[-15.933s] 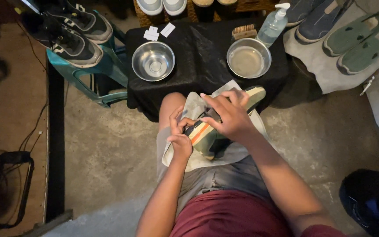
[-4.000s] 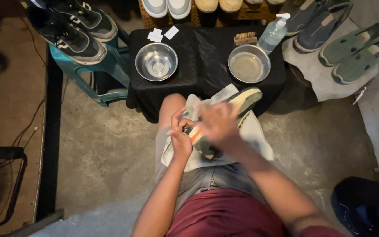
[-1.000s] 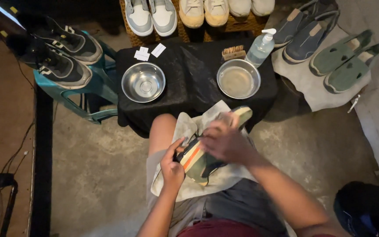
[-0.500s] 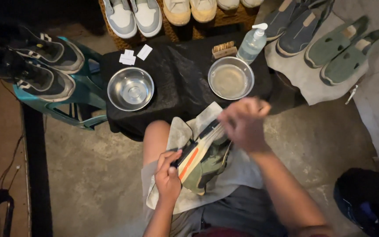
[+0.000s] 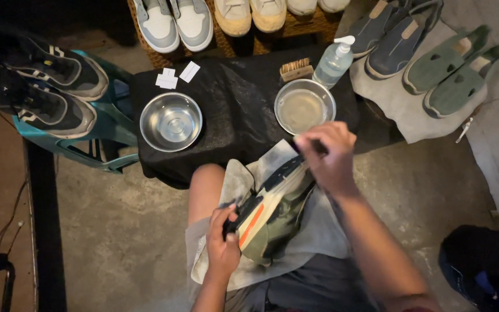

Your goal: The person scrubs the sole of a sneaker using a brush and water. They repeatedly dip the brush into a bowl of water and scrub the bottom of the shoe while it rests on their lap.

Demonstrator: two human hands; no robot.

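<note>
Labels: small white paper tags (image 5: 174,76) at far left corner of black-draped worktop (image 5: 238,115), clear pump bottle (image 5: 332,62) at far right | olive sneaker with orange stripe (image 5: 272,222) on grey lap cloth (image 5: 319,231), left hand (image 5: 223,245) clasping its heel, right hand (image 5: 330,159) closed on a dark item at its toe, item unclear | bare concrete floor (image 5: 122,231) left of knee.

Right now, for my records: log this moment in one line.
left hand: grips sneaker heel | right hand: raised near toe, holding something dark | grey cloth on lap
</note>
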